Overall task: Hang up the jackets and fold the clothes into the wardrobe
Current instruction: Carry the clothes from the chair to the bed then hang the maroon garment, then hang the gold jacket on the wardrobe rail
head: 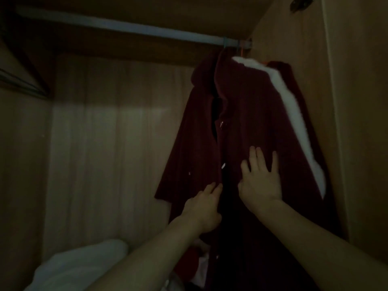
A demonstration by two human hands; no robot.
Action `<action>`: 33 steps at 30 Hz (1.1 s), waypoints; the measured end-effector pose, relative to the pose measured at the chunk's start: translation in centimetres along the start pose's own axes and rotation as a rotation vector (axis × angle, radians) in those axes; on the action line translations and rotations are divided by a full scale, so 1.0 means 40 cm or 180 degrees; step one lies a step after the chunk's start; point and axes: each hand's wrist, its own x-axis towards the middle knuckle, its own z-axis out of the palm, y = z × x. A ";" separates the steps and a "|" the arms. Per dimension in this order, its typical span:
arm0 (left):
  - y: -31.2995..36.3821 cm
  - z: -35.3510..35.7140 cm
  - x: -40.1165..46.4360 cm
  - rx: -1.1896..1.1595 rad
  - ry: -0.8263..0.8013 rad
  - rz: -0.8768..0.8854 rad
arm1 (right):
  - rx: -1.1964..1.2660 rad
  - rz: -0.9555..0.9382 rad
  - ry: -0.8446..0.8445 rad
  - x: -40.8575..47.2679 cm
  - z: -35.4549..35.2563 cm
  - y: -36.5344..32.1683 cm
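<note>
A dark red buttoned jacket (241, 114) hangs from the wardrobe rail (126, 28) at the right end, close to the side wall. Behind it hangs a red garment with a white fluffy trim (294, 114). My right hand (260, 181) lies flat with spread fingers on the jacket's right front panel. My left hand (204, 206) reaches the left front edge below the second button; its fingertips touch the cloth, and whether they pinch it is hidden in the dim light.
The wardrobe's back wall (117, 143) is pale wood. White bundled cloth (79, 267) lies at the bottom left, and red and white clothes (199, 267) lie under the jacket. Dark hangers (23, 80) hang at the far left. The right side wall (357, 122) is close.
</note>
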 end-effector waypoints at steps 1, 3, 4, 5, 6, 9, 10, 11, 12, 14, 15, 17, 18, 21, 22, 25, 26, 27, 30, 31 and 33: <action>0.003 0.007 -0.034 0.0019 -0.0092 0.0101 | 0.0067 0.0047 -0.0084 -0.039 -0.001 -0.010; 0.001 0.025 -0.104 0.0152 -0.0151 0.0349 | 0.0081 0.0076 -0.0307 -0.121 -0.001 -0.035; -0.002 0.034 -0.138 0.0185 -0.0147 0.0453 | 0.0056 0.0076 -0.0429 -0.161 -0.003 -0.048; -0.003 0.044 -0.172 0.0193 -0.0142 0.0547 | 0.0034 0.0067 -0.0564 -0.203 -0.006 -0.059; -0.003 0.053 -0.207 0.0188 -0.0151 0.0631 | 0.0030 0.0059 -0.0709 -0.243 -0.013 -0.068; 0.007 0.073 -0.303 0.0094 -0.0223 0.0775 | 0.0119 0.0034 -0.1117 -0.361 -0.044 -0.082; 0.014 0.079 -0.332 0.0050 -0.0266 0.0801 | 0.0121 0.0005 -0.1178 -0.400 -0.058 -0.081; 0.024 0.083 -0.359 0.0010 -0.0302 0.0823 | 0.0126 -0.0027 -0.1190 -0.438 -0.076 -0.076; 0.035 0.087 -0.386 -0.0026 -0.0323 0.0842 | 0.0191 -0.0042 -0.1193 -0.475 -0.093 -0.068; 0.061 0.094 -0.434 -0.0127 -0.0338 0.0895 | 0.0486 0.0021 -0.1271 -0.543 -0.137 -0.042; 0.076 0.095 -0.458 -0.0187 -0.0344 0.0922 | 0.0596 0.0063 -0.1331 -0.575 -0.163 -0.025; 0.105 0.097 -0.499 -0.0293 -0.0318 0.0971 | 0.0663 0.0239 -0.1491 -0.640 -0.212 0.014; 0.121 0.096 -0.516 -0.0338 -0.0289 0.0996 | 0.0689 0.0360 -0.1587 -0.674 -0.235 0.037; 0.181 0.087 -0.557 -0.0449 -0.0224 0.1071 | 0.0708 0.0494 -0.1682 -0.787 -0.295 0.106; 0.205 0.083 -0.572 -0.0495 -0.0214 0.1104 | 0.0705 0.0479 -0.1682 -0.827 -0.313 0.129; 0.294 0.070 -0.619 -0.0596 -0.0205 0.1265 | 0.0553 0.0421 -0.1690 -0.941 -0.360 0.194; 0.328 0.064 -0.635 -0.0605 -0.0206 0.1345 | 0.0510 0.0450 -0.1701 -0.975 -0.376 0.215; 0.364 0.057 -0.651 -0.0622 -0.0197 0.1423 | 0.0478 0.0495 -0.1711 -1.006 -0.392 0.235; 0.480 0.034 -0.705 -0.0749 -0.0153 0.1626 | 0.0370 0.0696 -0.1672 -1.090 -0.456 0.309; 0.521 0.026 -0.728 -0.0795 -0.0134 0.1700 | 0.0354 0.0774 -0.1675 -1.118 -0.481 0.336; 0.607 0.014 -0.781 -0.0902 -0.0002 0.1842 | 0.0321 0.0935 -0.1691 -1.178 -0.536 0.392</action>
